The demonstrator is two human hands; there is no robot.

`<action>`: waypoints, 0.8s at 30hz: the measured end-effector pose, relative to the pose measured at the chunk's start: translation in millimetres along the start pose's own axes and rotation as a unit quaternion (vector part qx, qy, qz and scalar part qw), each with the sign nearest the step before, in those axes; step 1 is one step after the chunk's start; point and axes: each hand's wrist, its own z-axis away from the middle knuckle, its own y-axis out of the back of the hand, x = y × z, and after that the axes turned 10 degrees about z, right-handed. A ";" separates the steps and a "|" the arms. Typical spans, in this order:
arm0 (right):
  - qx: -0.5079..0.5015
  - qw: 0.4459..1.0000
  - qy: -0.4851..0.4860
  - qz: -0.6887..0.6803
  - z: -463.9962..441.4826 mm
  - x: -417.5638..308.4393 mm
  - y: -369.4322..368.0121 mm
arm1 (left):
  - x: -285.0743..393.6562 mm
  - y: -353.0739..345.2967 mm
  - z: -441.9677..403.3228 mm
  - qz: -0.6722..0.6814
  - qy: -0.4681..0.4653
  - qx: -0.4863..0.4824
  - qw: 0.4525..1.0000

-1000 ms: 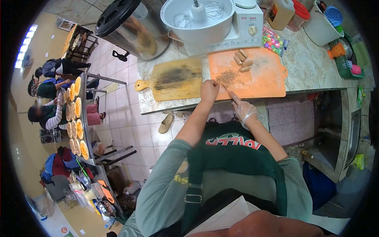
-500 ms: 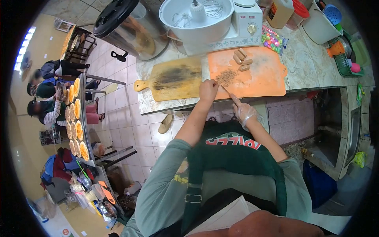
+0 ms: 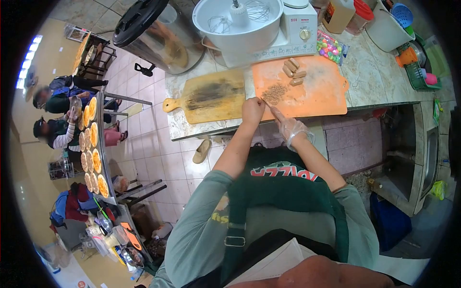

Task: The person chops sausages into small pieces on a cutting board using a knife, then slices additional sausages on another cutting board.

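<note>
An orange cutting board (image 3: pixel 324 98) lies at the counter's front edge. Several brown sausage pieces (image 3: pixel 298 75) rest near its back, and finely chopped sausage (image 3: pixel 274 93) is heaped at its left. My left hand (image 3: pixel 253 111) is closed at the board's front left corner, fingertips together; what they pinch is hidden. My right hand (image 3: pixel 291 129), in a clear plastic glove, is closed round a knife whose handle is mostly covered. Only a thin bit of blade (image 3: pixel 267 103) shows, pointing toward my left fingertips.
A wooden board (image 3: pixel 216 98) with a dark scorched patch lies to the left. Behind stand a white stand mixer (image 3: pixel 300 36), a tall clear container (image 3: pixel 180 48) and a bag of coloured sweets (image 3: pixel 329 48). People stand at a table of round pizzas (image 3: pixel 93 134) far left.
My right hand has shifted left and slightly up, closer to my left hand, and less of the knife shows. My left hand and the sausage pieces have stayed about where they were.
</note>
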 end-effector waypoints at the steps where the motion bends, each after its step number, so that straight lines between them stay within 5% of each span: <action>1: -0.008 1.000 -0.002 -0.010 4.6 3.5 -3.7 | -0.9 0.0 0.1 0.012 0.016 -0.004 1.000; 24: -0.040 0.995 -0.029 -0.085 20.4 14.9 -21.2 | -3.8 2.5 2.7 0.061 0.020 -0.027 0.998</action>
